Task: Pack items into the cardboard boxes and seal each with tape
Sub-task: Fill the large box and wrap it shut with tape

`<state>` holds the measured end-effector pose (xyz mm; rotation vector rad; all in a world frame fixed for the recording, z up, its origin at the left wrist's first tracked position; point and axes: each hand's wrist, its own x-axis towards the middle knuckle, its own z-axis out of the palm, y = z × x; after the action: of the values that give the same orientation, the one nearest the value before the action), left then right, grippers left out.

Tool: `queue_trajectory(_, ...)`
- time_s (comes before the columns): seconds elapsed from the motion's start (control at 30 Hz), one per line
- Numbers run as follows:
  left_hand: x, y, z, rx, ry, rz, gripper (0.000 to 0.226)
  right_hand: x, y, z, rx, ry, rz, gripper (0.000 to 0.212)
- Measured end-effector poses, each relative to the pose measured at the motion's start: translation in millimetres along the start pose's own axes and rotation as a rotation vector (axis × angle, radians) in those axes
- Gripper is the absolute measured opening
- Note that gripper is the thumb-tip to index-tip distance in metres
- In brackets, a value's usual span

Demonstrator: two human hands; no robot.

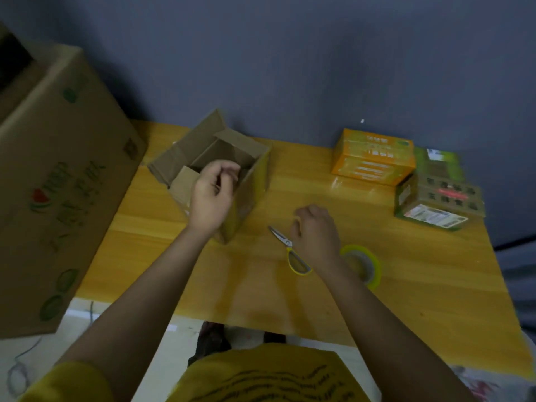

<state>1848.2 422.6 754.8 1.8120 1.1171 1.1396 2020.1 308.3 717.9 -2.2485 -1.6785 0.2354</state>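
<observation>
A small open cardboard box (255,169) stands on the wooden table (420,271), flaps raised. My left hand (213,192) hovers over its near edge with fingers loosely curled, holding nothing that I can see. My right hand (316,233) hangs above the table with relaxed, curled fingers, empty. Yellow-handled scissors (290,250) lie just left of that hand. A yellow-rimmed tape roll (362,265) lies behind my right wrist, partly hidden. An orange packet box (374,158) and a green-brown carton (441,198) sit at the far right.
A large printed cardboard carton (58,184) stands off the table's left side. A grey wall (290,68) backs the table. The floor with a cable (20,369) shows below left.
</observation>
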Motion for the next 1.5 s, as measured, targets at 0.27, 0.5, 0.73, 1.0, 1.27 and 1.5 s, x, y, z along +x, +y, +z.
queue_trajectory(0.27,86,-69,-76,0.657,-0.782,0.178,0.050,57,-171,-20,0.531,0.101,-0.131,0.047)
queue_trajectory(0.5,127,-66,-86,1.004,-1.114,0.307,0.023,100,-219,14,0.780,-0.240,0.385,0.059)
queue_trajectory(0.73,104,-81,-100,0.498,-1.008,0.055,0.016,72,-195,53,-0.134,-0.012,0.102,0.053)
queue_trajectory(1.0,89,-82,-80,0.126,-0.988,-0.365,0.027,57,-176,107,-0.138,0.055,0.106,0.059)
queue_trajectory(1.27,89,-89,-64,0.157,-0.930,-0.374,0.027,2,-154,118,-0.142,-0.002,-0.016,0.060)
queue_trajectory(1.5,94,-84,-63,0.162,-0.952,-0.449,0.032,40,-166,98,-0.039,-0.026,-0.007,0.061)
